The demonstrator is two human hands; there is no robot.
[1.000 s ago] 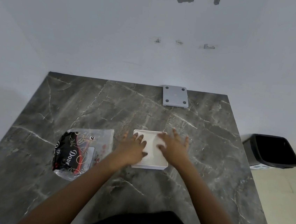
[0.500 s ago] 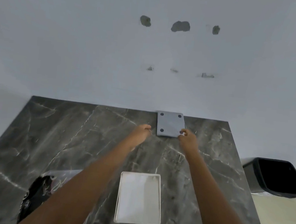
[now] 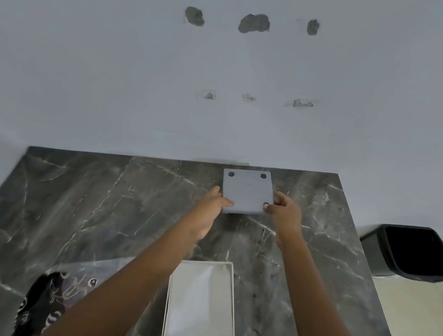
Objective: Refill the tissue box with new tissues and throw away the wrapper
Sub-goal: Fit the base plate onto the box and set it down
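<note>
Your left hand (image 3: pixel 212 208) and right hand (image 3: pixel 285 211) both reached to the far edge of the dark marbled desk (image 3: pixel 101 210), and each was clamped on the grey square lid (image 3: pixel 246 193) with dark round pads at its corners. Your left fingers (image 3: pixel 226 202) pinched the lid's near left corner, thumb on top, the rest tucked beneath. Your right fingers (image 3: pixel 268 206) closed on the near right corner, the thumb covering most of one round pad. The lid's near edge looked raised a little off the desk, tilted toward you, though the blur made it hard to be sure; its far edge sat close against the wall (image 3: pixel 223 86).

Well behind your fingers, toward your body and between your two forearms, the open white tissue box (image 3: pixel 201 301) lay on the desk with white tissues showing inside it, apart from both hands. Further back and left of your left forearm, the clear plastic wrapper (image 3: pixel 44 305) with its black printed panel lay flat near the desk's near left corner, partly hidden by that arm.

Off to the right of your right fingers, beyond the desk's edge, the black bin (image 3: pixel 411 252) stood on the pale floor (image 3: pixel 417 325) with its mouth open. Above your fingers, the wall carried patches of chipped paint.
</note>
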